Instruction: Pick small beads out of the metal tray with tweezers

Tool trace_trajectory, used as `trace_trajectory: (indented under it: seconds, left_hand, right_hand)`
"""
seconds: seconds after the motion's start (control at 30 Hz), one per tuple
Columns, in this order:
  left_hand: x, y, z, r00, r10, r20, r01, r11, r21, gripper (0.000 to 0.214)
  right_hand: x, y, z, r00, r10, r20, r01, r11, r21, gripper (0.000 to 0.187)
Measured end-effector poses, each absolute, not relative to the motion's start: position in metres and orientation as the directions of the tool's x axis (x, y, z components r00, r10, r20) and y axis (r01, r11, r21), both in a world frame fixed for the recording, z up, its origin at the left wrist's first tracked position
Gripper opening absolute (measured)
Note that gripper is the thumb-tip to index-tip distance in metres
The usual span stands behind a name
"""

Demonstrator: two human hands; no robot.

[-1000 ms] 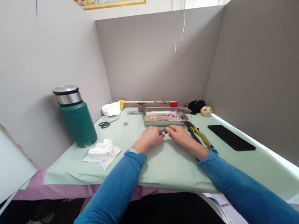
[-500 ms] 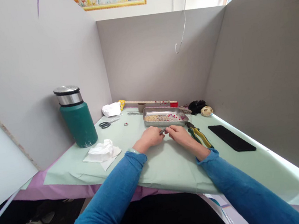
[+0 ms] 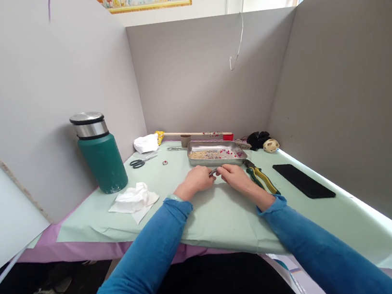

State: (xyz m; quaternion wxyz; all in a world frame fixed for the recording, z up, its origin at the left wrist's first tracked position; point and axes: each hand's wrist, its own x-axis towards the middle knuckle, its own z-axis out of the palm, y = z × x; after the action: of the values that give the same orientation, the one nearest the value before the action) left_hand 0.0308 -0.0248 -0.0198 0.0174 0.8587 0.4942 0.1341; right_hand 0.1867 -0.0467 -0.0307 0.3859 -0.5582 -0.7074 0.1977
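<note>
Both of my hands rest on the pale green table cover just in front of a metal tray of small beads. My left hand is closed in a pinch on a small grey metal piece whose tip shows between the hands. My right hand has its fingers pressed together at the same spot; what they hold is too small to name. Blue sleeves cover both forearms.
A green flask stands at the left with crumpled tissue beside it. Scissors lie behind. Green-and-yellow pliers and a black phone lie to the right. Grey partition walls enclose the table on three sides.
</note>
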Motion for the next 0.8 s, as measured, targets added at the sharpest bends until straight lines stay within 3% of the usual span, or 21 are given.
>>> trace_trajectory:
  seconds: [0.8]
  left_hand:
    - [0.0308, -0.0239, -0.0203, 0.487, 0.855, 0.178, 0.851, -0.51, 0.123, 0.03]
  right_hand:
    - [0.1856, -0.0466, -0.0318, -0.087, 0.939, 0.332, 0.699, 0.295, -0.651, 0.034]
